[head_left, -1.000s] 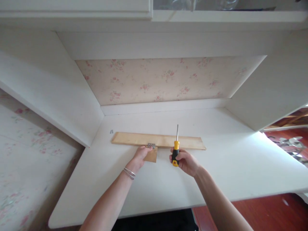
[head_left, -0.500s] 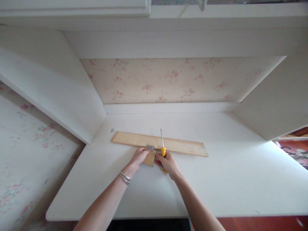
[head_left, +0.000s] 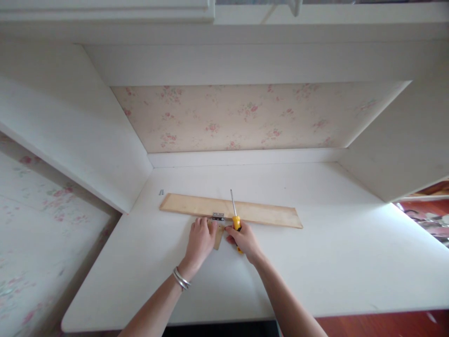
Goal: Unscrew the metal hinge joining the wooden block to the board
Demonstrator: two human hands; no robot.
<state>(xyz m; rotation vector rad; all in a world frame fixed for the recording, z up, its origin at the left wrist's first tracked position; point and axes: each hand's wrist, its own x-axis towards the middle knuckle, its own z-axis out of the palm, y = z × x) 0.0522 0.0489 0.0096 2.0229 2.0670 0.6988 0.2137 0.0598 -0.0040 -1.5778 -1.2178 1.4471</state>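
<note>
Small wood piece, hinged to long plank mid-desk: pinned flat under spread left hand. Screwdriver gripped in closed right hand. Step judged: hinge fastening; tip alignment with a screw needed.

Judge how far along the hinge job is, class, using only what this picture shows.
Done: the hinge sits where the plank meets the small block. In hand: the left hand presses the block; the right hand grips the screwdriver, its tip off the hinge. Left: loose screws lie near the plank's end, undriven.
</note>
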